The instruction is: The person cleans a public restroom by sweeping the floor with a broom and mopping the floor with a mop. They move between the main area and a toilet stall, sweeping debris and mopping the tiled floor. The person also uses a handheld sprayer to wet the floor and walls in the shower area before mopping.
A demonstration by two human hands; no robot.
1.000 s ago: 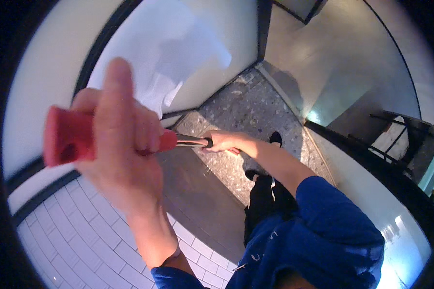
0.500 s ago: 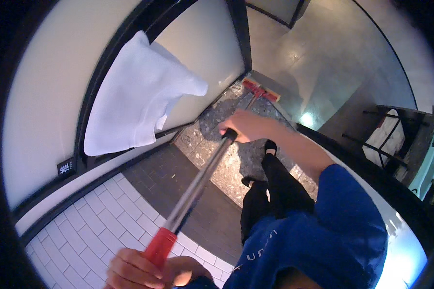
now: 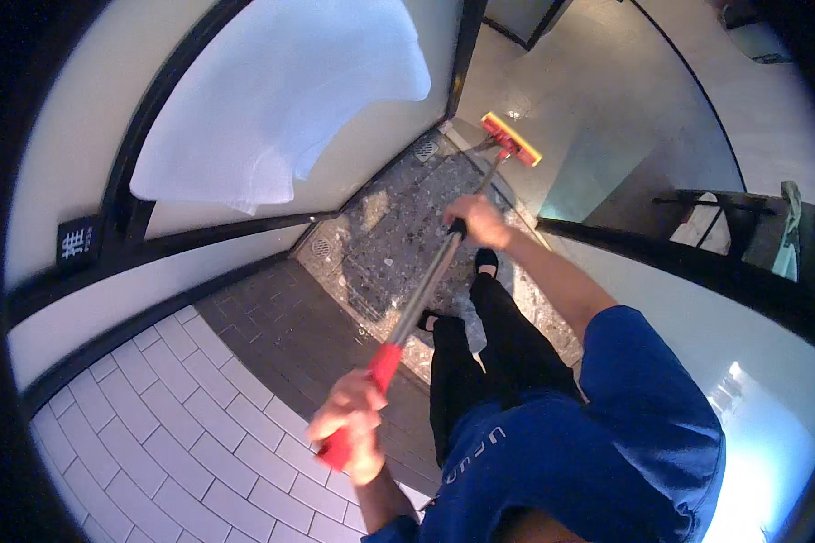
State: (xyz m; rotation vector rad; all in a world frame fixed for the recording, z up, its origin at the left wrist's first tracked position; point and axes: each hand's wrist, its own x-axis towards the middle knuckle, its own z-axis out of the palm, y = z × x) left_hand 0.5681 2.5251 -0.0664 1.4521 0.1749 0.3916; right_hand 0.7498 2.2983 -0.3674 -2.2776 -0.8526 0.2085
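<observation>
A long sponge mop (image 3: 426, 288) runs slantwise across the middle, from the lower left up to the far right. My left hand (image 3: 351, 425) is closed around its red grip near the lower end, slightly blurred. Farther up, my right hand (image 3: 482, 220) wraps the metal pole just past a black collar (image 3: 458, 226). The red mop head with a yellow sponge edge (image 3: 511, 138) is at the far edge of the speckled stone floor (image 3: 398, 244); whether it touches the ground I cannot tell.
A white towel (image 3: 281, 100) hangs over the black-framed frosted panel on the left. Two floor drains (image 3: 426, 149) lie along that side. White brick-pattern tiles (image 3: 181, 416) fill the lower left. My black shoes (image 3: 486, 261) stand beside the pole. A dark-framed rack (image 3: 733, 226) is at the right.
The mop head has moved farther away and slightly right, its yellow edge now showing more. My left hand has come up and to the right with the grip; my right hand also shifted right.
</observation>
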